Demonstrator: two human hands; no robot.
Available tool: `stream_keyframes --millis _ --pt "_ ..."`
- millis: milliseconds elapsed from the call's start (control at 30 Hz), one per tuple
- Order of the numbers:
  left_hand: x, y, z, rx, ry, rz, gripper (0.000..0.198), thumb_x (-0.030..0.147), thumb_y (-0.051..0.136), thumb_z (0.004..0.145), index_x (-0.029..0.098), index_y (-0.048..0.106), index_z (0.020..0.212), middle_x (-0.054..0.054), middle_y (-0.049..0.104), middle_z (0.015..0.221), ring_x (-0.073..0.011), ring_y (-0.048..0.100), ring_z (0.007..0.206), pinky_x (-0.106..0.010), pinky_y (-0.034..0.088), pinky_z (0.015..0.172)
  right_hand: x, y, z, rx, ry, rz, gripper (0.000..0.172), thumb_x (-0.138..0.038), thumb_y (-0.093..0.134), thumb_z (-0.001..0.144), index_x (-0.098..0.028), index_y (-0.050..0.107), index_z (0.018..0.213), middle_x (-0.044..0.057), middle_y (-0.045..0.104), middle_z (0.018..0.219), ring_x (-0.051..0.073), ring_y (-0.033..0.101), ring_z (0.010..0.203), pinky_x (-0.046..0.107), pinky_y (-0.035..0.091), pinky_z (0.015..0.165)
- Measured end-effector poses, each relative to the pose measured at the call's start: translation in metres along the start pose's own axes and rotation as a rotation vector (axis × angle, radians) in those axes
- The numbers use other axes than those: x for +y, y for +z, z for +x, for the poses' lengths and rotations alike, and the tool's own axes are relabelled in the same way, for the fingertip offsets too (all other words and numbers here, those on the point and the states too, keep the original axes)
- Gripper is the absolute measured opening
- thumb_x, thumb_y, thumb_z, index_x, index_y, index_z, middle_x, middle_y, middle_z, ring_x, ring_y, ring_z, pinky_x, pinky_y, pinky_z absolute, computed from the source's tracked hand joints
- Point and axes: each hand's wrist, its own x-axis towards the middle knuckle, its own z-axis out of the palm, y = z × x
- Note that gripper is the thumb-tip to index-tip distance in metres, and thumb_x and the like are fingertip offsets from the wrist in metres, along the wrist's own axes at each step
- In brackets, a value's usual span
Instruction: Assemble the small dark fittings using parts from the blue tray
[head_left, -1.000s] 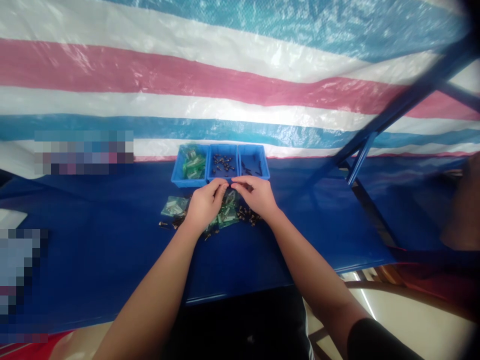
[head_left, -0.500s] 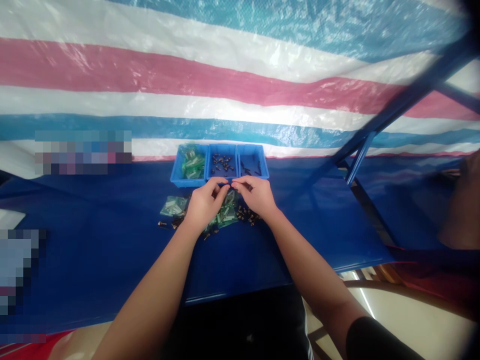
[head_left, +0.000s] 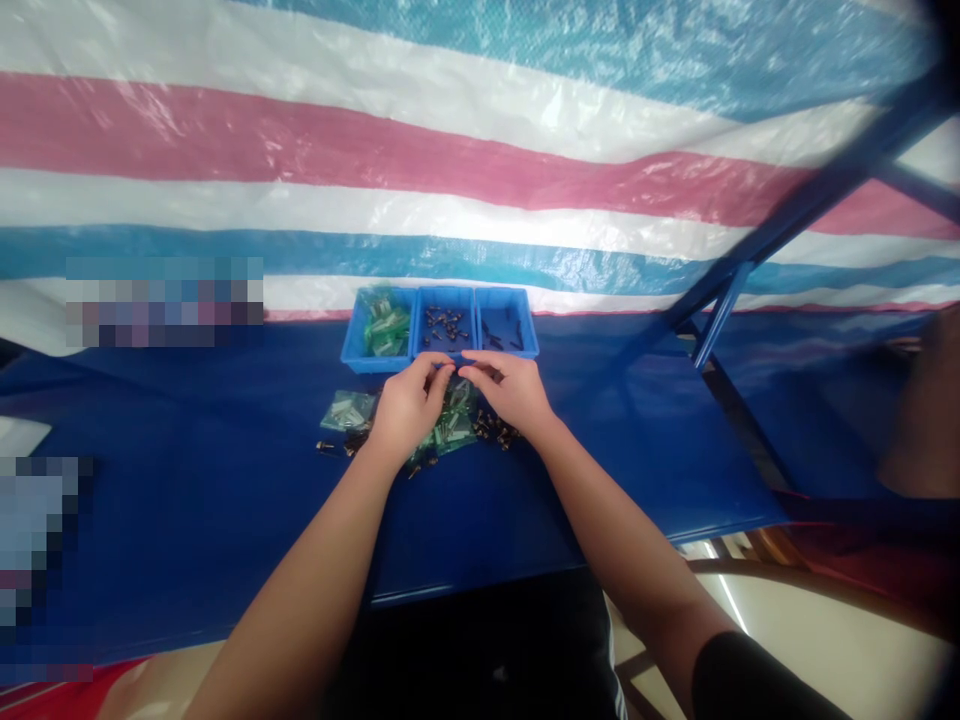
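Note:
My left hand [head_left: 409, 405] and my right hand [head_left: 510, 390] meet fingertip to fingertip over the blue table, just in front of the middle blue tray [head_left: 445, 329]. Both hands are pinched shut on a tiny item between them that is too small to name. Beneath and between the hands lies a heap of small clear bags with green contents [head_left: 454, 428] and several loose dark small parts [head_left: 496, 432]. One more bag [head_left: 349, 410] lies to the left of my left hand.
Three blue trays stand side by side: the left tray [head_left: 379, 331] holds green bags, the middle one dark small parts, the right tray [head_left: 508, 326] a few dark pieces. A striped tarp hangs behind. A blue metal frame [head_left: 720, 300] slants at the right. Another person's arm [head_left: 926, 410] shows at the far right.
Both hands stay together in front of the trays; their fingertips have shifted slightly. Nothing else has moved.

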Motion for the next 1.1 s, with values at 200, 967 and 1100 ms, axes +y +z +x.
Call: stream_keyframes --millis 200,967,1100 --pt "-0.0012 0.0004 0.0009 0.001 0.012 -0.007 0.029 0.042 0.051 0.099 0.021 0.068 0.108 0.001 0.064 0.069 -0.0113 0.054 0.055 -0.022 0.041 0.059 0.0007 -0.0009 0.0003 0.021 -0.076 -0.048 0.020 -0.038 0.068 0.091 -0.027 0.079 0.103 0.002 0.079 0.098 0.019 0.073 0.086 0.031 0.057 0.083" --pt "-0.0018 -0.0002 0.0003 0.026 0.038 -0.006 0.026 0.040 0.054 0.098 0.021 0.068 0.108 0.004 0.059 0.064 -0.0093 0.050 0.053 -0.021 0.038 0.057 -0.0030 -0.0027 -0.0008 -0.014 0.028 -0.022 0.028 -0.042 0.070 0.088 -0.028 0.074 0.112 -0.001 0.077 0.090 0.016 0.071 0.079 0.027 0.053 0.074" --pt "-0.0027 -0.0002 0.0006 0.027 0.039 -0.009 0.026 0.040 0.054 0.098 0.021 0.068 0.108 0.004 0.060 0.065 -0.0093 0.050 0.052 -0.021 0.038 0.056 -0.0034 -0.0026 -0.0007 -0.014 0.003 -0.035 0.021 -0.039 0.069 0.089 -0.027 0.076 0.104 -0.001 0.077 0.090 0.016 0.070 0.079 0.027 0.053 0.074"
